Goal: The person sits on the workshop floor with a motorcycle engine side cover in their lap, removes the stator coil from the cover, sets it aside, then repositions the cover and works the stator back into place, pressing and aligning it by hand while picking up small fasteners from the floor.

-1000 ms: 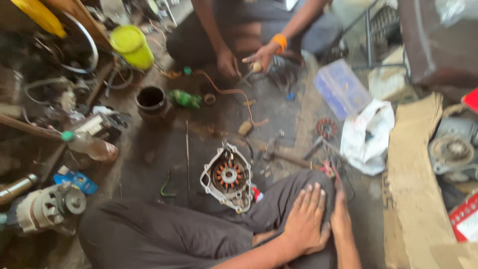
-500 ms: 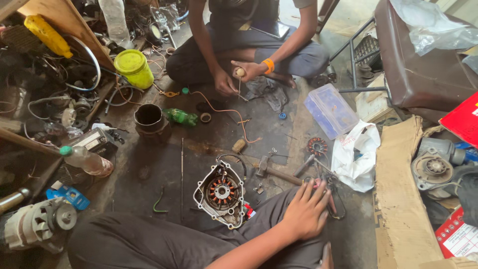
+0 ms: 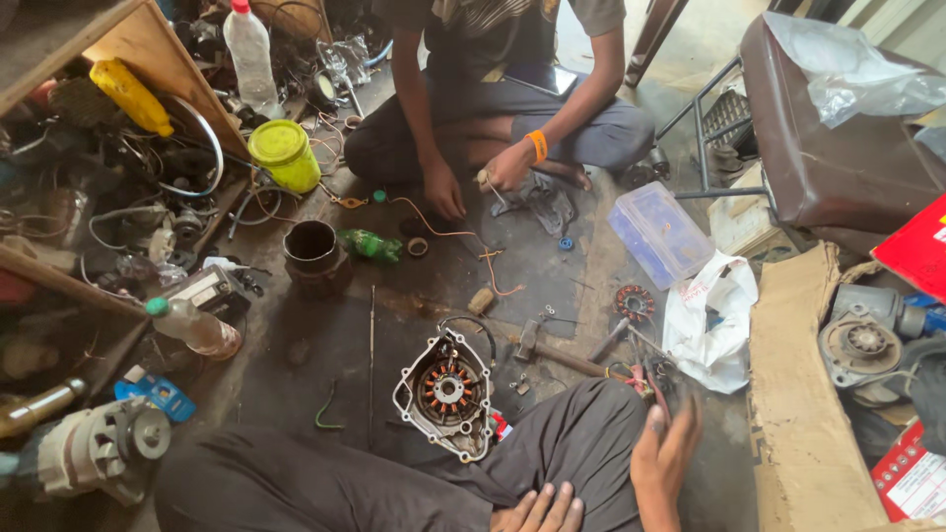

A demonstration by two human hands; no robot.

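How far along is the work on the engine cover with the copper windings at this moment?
Done: the engine cover lies loose on the floor, windings up, apart from any engine. In hand: nothing; the right hand hovers open by the knee, and the left hand rests on the trouser leg. Left: the hammer and small loose parts lie beside the cover, untouched.

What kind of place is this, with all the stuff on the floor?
Probably a small repair workshop for motors or engines. A stator cover with copper coils lies on the oily floor, beside a hammer, with more motor parts piled around.
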